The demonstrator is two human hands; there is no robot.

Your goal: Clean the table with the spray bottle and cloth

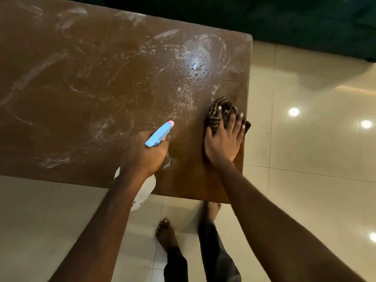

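A brown wooden table [81, 88] fills the upper left, streaked with white smears and wet droplets. My left hand [145, 154] grips a spray bottle [159, 133] by its neck; the blue head with a pink nozzle points up and right, and the white body hangs below the table's near edge. My right hand [223, 139] presses with straight, spread fingers on a dark striped cloth [220, 112] bunched near the table's right edge.
Glossy cream floor tiles [305, 149] lie to the right of and below the table, with light reflections. My bare feet [165, 233] stand at the table's near right corner. A dark area [284, 21] lies beyond the far edge.
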